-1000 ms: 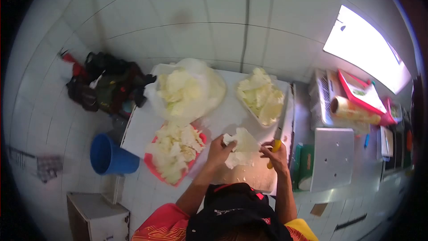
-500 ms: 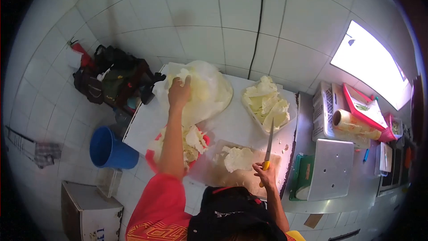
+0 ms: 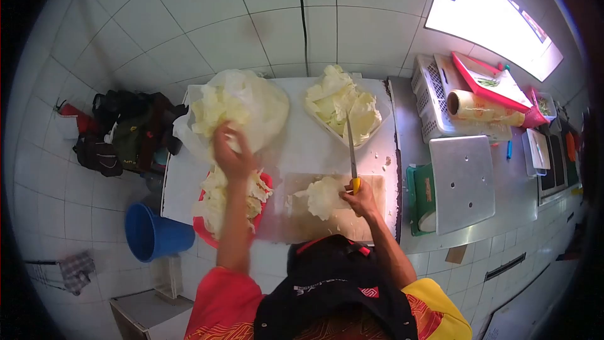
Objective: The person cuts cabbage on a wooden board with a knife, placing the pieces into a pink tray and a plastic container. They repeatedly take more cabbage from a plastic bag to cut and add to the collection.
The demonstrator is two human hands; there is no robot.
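My left hand (image 3: pixel 231 154) is slightly blurred at the near edge of a clear plastic bag (image 3: pixel 267 97); its fingers are apart and no held leaf shows. Pale cabbage leaves (image 3: pixel 220 110) fill the bag's mouth. Just below that hand, more cabbage leaves sit in a red basket (image 3: pixel 202 230). My right hand (image 3: pixel 360 200) grips the yellow handle of a long knife (image 3: pixel 352 151), its blade pointing away from me. Beside this hand a single cabbage leaf (image 3: pixel 324 197) lies on a cutting board (image 3: pixel 355 226). Leaves heap up in a white container (image 3: pixel 336 140) beyond the knife.
A blue bucket (image 3: pixel 160 233) stands on the floor left of the white table (image 3: pixel 296 157). To the right, a steel counter (image 3: pixel 516 201) bears a green scale (image 3: pixel 423 198) with a metal platform, a white crate (image 3: pixel 434 119), a cling film roll (image 3: pixel 484 110) and a red tray (image 3: pixel 491 85).
My left hand has drawn back from among the leaves in the bag towards its near edge. The knife stays in my right hand near the board. The camera view has shifted.
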